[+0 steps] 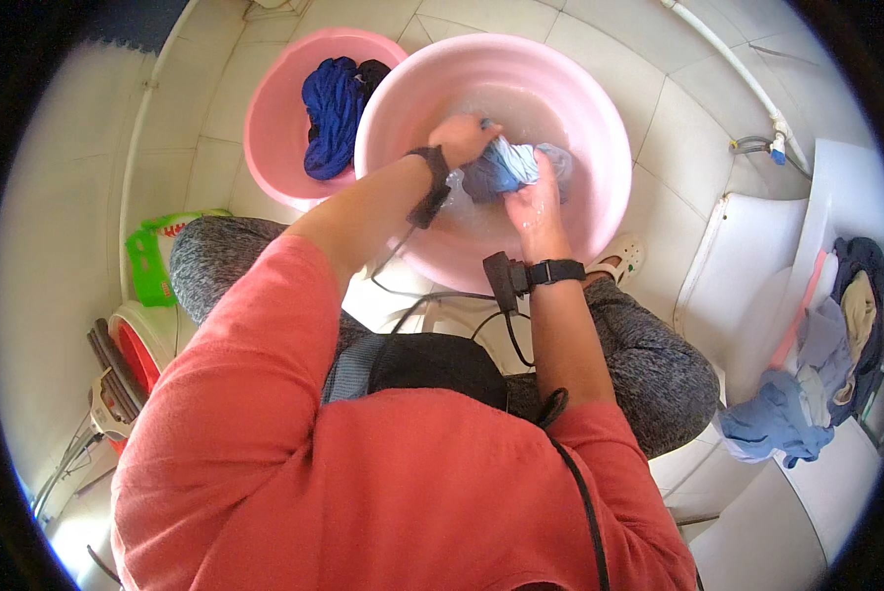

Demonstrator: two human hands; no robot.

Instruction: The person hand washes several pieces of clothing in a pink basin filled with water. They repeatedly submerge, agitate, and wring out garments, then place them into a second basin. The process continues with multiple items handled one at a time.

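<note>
Over a large pink plastic basin [590, 96] of cloudy water, both my hands are on a wet light-blue and grey garment [512, 164]. My left hand [466, 140], blurred, grips its upper left end with bent fingers. Its right part lies in my right hand [534, 193], palm up and thumb over the cloth, with water running on the wrist. The garment's lower part touches the water. Behind and to the left, a smaller pink basin [272, 125] holds a dark blue cloth [331, 118] and a black one [372, 74].
Black cables [442, 295] hang from the devices strapped to my wrists. Clothes [774, 417] are heaped at the right beside a white panel. A green plastic bag [146, 258] and a white bucket with a red inside [135, 351] stand at the left. A white pipe [730, 59] runs along the wall.
</note>
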